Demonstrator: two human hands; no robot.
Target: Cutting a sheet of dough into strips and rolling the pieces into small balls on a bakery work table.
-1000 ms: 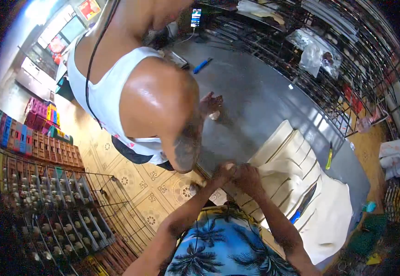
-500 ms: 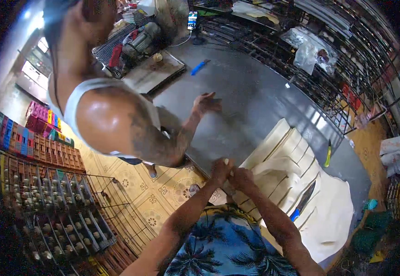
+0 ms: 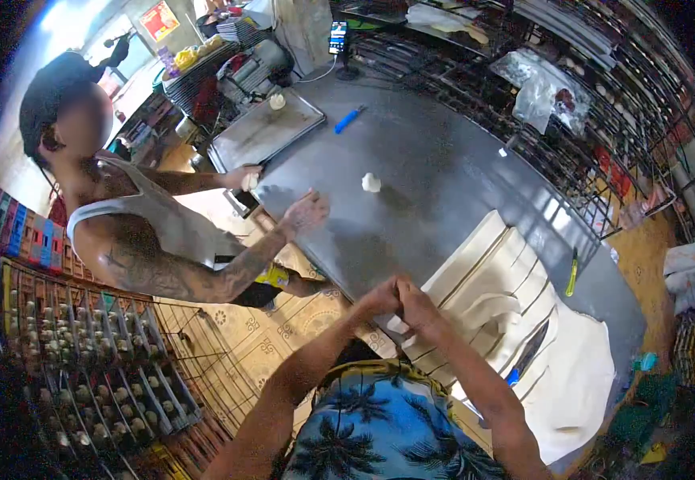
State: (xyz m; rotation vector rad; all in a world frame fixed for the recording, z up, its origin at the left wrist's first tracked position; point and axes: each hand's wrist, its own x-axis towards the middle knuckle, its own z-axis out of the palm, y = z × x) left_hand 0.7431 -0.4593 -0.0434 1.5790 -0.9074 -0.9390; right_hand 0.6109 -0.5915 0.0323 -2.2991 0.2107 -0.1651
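Note:
At the table's near edge my left hand (image 3: 380, 298) and my right hand (image 3: 419, 310) press together, fingers closed. Pale dough (image 3: 395, 324) shows just below them; the part inside my fingers is hidden. Right beside my right hand lies a large sheet of dough (image 3: 579, 364), cut into long strips toward its left end, with a loose fold on top. A knife (image 3: 532, 349) with a blue handle rests on the sheet. Farther off, a small shaped lump of dough (image 3: 371, 183) sits alone on the grey table (image 3: 443, 152).
A co-worker (image 3: 155, 232) stands at the left, one hand over the table edge, the other at a metal tray (image 3: 263, 136) holding a dough piece. A blue cutter (image 3: 349, 119), a green cutter (image 3: 572, 272) and a phone (image 3: 337, 38) are on the table. Racks (image 3: 107, 352) stand lower left.
A dough lump now sits mid-table, where the co-worker's hand was reaching. The co-worker has leaned back left toward the tray. My hands stay together, shifted slightly, with dough showing below them.

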